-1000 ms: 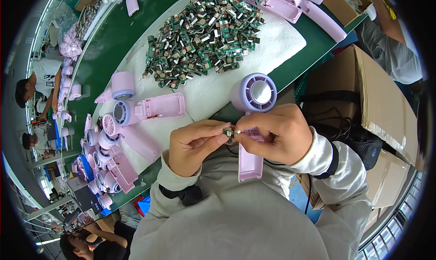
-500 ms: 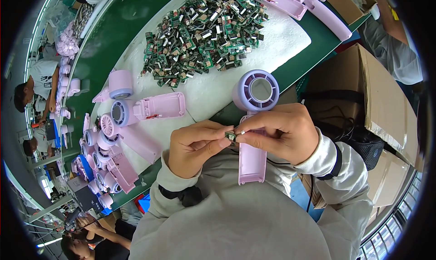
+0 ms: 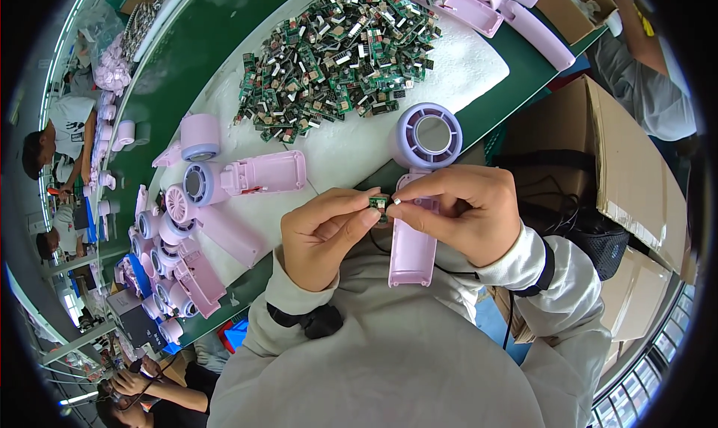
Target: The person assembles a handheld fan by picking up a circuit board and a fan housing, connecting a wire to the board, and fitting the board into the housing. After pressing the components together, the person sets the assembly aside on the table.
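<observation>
My left hand [image 3: 327, 232] pinches a small green circuit board [image 3: 380, 206] between thumb and fingertips. Facing it, my right hand [image 3: 465, 213] is closed on a tiny white connector [image 3: 396, 201], close beside the board; whether the two touch I cannot tell. Beneath my right hand lies a pink handheld fan [image 3: 412, 254], its open handle shell pointing toward me. The fan's round head with a lilac grille ring [image 3: 427, 136] shows beyond my fingers, and part of the handle is hidden behind them.
A big heap of circuit boards [image 3: 336, 62] lies on a white foam sheet [image 3: 467, 65] on the green table [image 3: 179, 47]. Several pink fan parts [image 3: 183, 241] crowd the left, others [image 3: 479, 9] the far right. Cardboard boxes [image 3: 636, 174] stand at right; other people sit at left.
The circuit board has turned so more of its face shows, and both hands have risen slightly. The fan beneath has shifted a little away from me.
</observation>
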Demonstrator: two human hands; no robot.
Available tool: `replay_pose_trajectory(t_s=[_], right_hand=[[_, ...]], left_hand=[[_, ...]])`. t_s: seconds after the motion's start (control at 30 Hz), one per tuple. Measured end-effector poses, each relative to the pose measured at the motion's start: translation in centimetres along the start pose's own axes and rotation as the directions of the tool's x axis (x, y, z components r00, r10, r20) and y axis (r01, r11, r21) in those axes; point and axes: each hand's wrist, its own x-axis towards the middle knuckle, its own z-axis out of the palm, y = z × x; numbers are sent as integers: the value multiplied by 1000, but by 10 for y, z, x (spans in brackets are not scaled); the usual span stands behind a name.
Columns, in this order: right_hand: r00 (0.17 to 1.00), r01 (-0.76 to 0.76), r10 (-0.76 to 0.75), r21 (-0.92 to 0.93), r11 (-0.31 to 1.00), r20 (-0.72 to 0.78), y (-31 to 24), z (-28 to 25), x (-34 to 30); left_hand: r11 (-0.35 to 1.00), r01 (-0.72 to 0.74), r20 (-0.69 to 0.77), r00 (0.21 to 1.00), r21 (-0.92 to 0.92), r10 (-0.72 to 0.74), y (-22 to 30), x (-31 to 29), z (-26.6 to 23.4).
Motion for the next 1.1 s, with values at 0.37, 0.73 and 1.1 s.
replay_pose_trajectory(t_s=[0.37, 0.73, 1.1], right_hand=[[949, 292, -314, -325, 899, -14, 1, 10, -1], [924, 360, -373, -512, 780, 82, -3, 7, -5], [920, 384, -370, -477, 790, 126, 3, 4, -8]], left_hand=[[991, -48, -172, 983, 122, 69, 2, -8, 15], [865, -166, -131, 958, 474, 255, -3, -9, 23], [790, -206, -104, 941, 577, 322, -4, -13, 27]])
